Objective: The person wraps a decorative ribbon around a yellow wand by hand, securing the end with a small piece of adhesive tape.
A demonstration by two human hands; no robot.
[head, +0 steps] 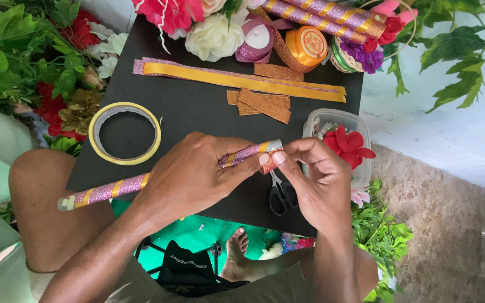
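While both hands grip ribbon-wrapped stick (141, 181), black board (197, 112) rests amid flowers (57, 56)

Stick (113, 191) spiral-striped in glittery pink and gold; tape roll (124, 133) pale yellow; table (197, 112) black; container flower (348, 145) red.

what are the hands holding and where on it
Left hand grips the ribbon-wrapped stick near its right end; right hand pinches the ribbon at that end's tip.

Tape roll (124, 133) left of stick (169, 174), scissors (282, 193) right, on board (197, 112).
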